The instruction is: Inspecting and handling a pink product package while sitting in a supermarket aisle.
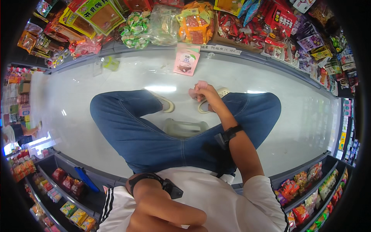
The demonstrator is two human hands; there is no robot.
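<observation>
My right hand [203,90] is stretched forward above the floor between my knees, its fingers closed around a small pink item [203,84] that I cannot identify. Just beyond it, a pink snack pouch [186,63] stands against the lower shelf's front edge, with another pouch partly hidden behind it. My left hand [171,213] is bent in close to my chest, very near the camera; its fingers are curled and partly cut off by the frame, and whether it holds anything is hidden.
Bagged snacks crowd the shelf [246,55] ahead. A yellow-green container [111,63] is by its edge at left. Under me is a translucent plastic stool [185,127]. Stocked shelves [62,203] stand behind me on both sides. Part of another person [20,132] shows at far left.
</observation>
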